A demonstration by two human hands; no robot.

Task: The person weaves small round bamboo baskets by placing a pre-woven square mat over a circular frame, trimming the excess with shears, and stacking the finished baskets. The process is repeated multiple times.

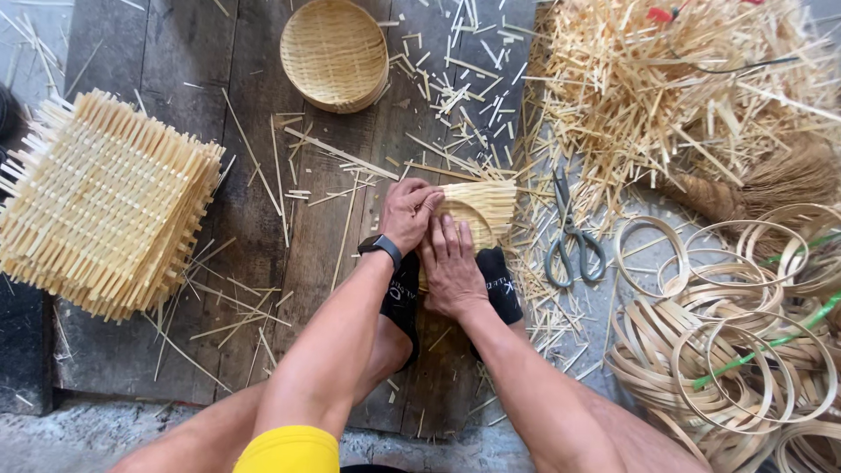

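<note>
Sitting on the wooden boards with both feet in black socks pinning down a small woven bamboo mat. My left hand is curled over the mat's top left corner, fingers closed on the edge, smartwatch on that wrist. My right hand lies flat with fingers spread, pressing on the mat just below. Big stack of finished square mats off to my left, a round woven basket up top, scissors just right of the mat among the scraps. Pile of bamboo offcuts upper right, a brush below it, and a heap of bamboo hoops lower right.
</note>
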